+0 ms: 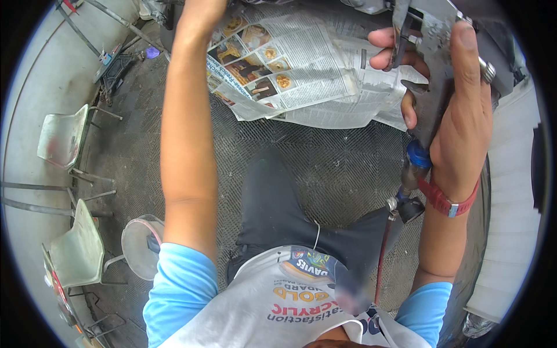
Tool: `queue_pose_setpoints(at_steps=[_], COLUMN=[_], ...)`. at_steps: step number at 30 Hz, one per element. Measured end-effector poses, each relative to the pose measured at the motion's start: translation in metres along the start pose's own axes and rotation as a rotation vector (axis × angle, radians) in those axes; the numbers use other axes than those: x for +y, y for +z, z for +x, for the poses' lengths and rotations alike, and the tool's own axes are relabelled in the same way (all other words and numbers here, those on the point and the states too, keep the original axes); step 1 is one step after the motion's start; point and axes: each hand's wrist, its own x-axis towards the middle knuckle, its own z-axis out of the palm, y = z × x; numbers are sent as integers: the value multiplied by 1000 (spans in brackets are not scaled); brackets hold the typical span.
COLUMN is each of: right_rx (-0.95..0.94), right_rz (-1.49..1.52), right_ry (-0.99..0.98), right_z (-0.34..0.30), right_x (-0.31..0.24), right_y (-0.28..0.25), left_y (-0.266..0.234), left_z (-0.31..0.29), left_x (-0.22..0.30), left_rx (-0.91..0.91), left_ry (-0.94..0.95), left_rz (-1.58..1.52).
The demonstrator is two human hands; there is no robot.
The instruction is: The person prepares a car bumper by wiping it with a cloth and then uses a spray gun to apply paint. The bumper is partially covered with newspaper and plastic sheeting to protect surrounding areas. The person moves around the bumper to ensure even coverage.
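My right hand (464,110), with a red wristband, is wrapped around the grey metal handle of a spray gun (435,81). Two fingers reach past the trigger, and the thumb lies along the far side. Below the handle are a blue collar (418,155) and a dark fitting, from which a thin red hose (383,255) runs down toward me. My left hand (203,8) reaches to the top edge, where only its wrist end shows; its fingers are out of sight. Newspaper sheets (307,69) lie between the two arms, beyond my knees.
Two worn pale chairs (75,246) stand on the left, beside a translucent bucket (141,246). Metal bars (35,194) cross the left side. A pale sheet or wall (505,214) borders the right. Dark textured matting (191,133) covers the floor.
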Motion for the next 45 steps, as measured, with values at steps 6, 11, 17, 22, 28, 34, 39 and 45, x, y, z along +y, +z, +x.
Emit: queue_pose_setpoints(at_steps=[6,11,17,22,28,34,39,45], right_rx=[75,40,42,2,-7,-83,211,34], right_rz=[3,0,-21,5,-53,57,-134,-38], right_ry=[-3,-26,-55,-23,-16,19,72,76], right_z=[-19,-23,-23,-22,-24,-23,-27,-24], right_x=[11,20,16,29,36,45,13,31], right_y=[0,-22,-17,-23,-1,5,70,45], left_y=[62,105,145,103,34,-31,-47,-35], left_z=[-27,-54,-98,-148,-64,8,22,16], left_x=[41,97,142,128,9,-22,-62,-108], left_rx=[259,404,464,-60,734,125,83,97], left_ry=[-96,-136,142,300,713,699,837,775], left_rz=[-79,-211,-361,-394,-93,263,465,424])
